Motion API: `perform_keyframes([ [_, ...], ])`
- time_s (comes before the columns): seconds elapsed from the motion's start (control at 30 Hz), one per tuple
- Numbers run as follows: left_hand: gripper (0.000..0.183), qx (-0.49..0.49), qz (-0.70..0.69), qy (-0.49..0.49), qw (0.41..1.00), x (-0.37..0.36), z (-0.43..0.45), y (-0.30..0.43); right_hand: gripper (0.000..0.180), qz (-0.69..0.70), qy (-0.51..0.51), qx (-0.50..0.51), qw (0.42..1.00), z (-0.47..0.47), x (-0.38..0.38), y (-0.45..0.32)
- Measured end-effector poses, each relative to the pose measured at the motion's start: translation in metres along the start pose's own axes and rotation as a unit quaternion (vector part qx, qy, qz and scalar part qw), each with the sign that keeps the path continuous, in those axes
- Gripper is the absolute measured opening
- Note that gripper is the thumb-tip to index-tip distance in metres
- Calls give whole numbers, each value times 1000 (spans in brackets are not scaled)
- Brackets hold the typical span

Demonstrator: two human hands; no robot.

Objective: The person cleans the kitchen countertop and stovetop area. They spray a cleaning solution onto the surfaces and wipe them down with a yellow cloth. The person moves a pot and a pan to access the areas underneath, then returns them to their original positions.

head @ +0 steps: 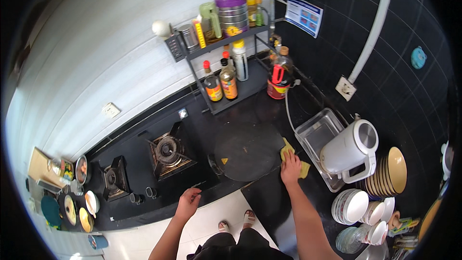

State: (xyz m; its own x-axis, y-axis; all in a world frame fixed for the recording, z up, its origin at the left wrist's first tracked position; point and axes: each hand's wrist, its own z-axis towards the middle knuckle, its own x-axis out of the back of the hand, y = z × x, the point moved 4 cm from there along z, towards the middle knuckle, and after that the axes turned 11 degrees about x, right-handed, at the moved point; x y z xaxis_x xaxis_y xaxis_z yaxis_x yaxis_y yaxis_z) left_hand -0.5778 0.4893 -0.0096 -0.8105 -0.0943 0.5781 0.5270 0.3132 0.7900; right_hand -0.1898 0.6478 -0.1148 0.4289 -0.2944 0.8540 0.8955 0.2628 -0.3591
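My right hand (291,169) rests on a yellow cloth (304,170), its fingers over the fabric, on the black countertop (267,195). The cloth lies against the right edge of a flat round black griddle-like plate (249,151) bearing a yellow warning triangle. My left hand (189,202) hovers over the front edge of the gas hob, fingers loosely curled and nothing in them. Left of the round plate is a gas burner (169,151) with a square pan support, and a second burner (113,178) sits farther left.
A metal tray (317,126) and a white electric kettle (348,148) stand to the right, beside stacked tan bowls (396,169) and white bowls (355,206). Behind is a black rack (223,106) with sauce bottles. Food dishes (86,220) crowd the far left. A white cord (287,110) crosses the counter.
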Motion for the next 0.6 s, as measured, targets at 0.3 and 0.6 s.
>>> perform_keyframes([
  [0.3,18,29,-32,18,999,21,-17,-34,38,179,-103,71,976,-131,26,-101],
  [0.6,19,7,-19,-22,1000,52,-35,-34,46,195,6,63,979,-73,-36,-263],
])
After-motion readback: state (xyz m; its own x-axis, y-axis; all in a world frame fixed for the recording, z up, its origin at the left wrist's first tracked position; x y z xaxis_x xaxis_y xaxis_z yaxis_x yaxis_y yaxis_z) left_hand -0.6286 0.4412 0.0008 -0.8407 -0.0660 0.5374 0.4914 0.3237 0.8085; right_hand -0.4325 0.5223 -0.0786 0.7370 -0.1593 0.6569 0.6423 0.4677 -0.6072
